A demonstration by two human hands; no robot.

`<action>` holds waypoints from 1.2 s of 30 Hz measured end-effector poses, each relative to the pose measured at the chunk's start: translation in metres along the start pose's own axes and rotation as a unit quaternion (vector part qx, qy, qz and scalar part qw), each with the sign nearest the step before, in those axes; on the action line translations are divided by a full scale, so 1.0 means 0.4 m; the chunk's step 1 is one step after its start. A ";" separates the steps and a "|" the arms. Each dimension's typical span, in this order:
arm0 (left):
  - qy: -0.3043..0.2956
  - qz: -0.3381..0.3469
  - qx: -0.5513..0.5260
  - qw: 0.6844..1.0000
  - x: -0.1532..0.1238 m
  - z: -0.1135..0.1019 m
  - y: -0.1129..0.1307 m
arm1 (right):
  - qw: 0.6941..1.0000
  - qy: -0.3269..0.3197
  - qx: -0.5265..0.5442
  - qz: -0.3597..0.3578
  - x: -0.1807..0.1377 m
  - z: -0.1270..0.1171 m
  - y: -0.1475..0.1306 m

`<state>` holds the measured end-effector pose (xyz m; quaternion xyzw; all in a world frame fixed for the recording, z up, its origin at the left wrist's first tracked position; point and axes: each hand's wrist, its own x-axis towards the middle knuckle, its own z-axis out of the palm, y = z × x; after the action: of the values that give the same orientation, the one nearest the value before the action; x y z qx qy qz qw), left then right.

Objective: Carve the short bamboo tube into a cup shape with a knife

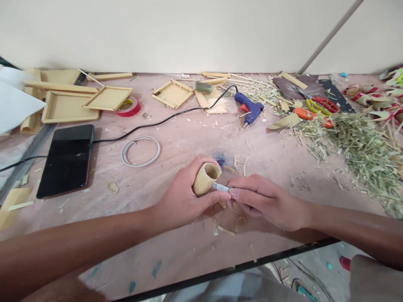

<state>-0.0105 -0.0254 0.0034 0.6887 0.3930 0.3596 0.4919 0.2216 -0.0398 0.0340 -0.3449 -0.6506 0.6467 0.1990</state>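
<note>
My left hand (182, 197) is wrapped around a short hollow bamboo tube (202, 181), its open end tilted up and to the right. In my right hand (267, 199) is a small knife (221, 187); its handle is hidden in the closed fingers. The metal blade points left and meets the right side of the tube. My left thumb presses against the blade near my right fingertips. Thin curled shavings (226, 230) lie on the table (176, 251) below and around both hands.
A black phone (67, 159) and a tape ring (140, 151) lie to the left. Behind are small wooden frames (173, 94), a blue glue gun (248, 109) with its cord, and red-handled scissors (325, 105). A pile of shavings (368, 155) covers the right side.
</note>
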 end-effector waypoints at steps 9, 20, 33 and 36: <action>0.019 -0.061 -0.047 0.997 0.000 0.011 -0.001 | 0.979 0.067 -0.179 -0.068 -0.014 0.017 -0.005; 0.021 -0.014 -0.059 0.998 0.003 -0.006 0.008 | 0.994 0.106 -0.006 -0.023 -0.011 -0.001 0.010; -0.038 0.015 -0.062 0.997 0.009 -0.011 0.008 | 0.997 -0.008 -0.031 -0.073 -0.004 0.009 0.015; -0.080 0.010 -0.100 0.992 0.011 -0.011 0.007 | 0.994 -0.006 -0.063 -0.090 -0.005 0.010 0.015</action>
<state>-0.0118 -0.0204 0.0075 0.6665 0.3072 0.3459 0.5846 0.2212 -0.0443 0.0281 -0.2934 -0.7197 0.5857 0.2301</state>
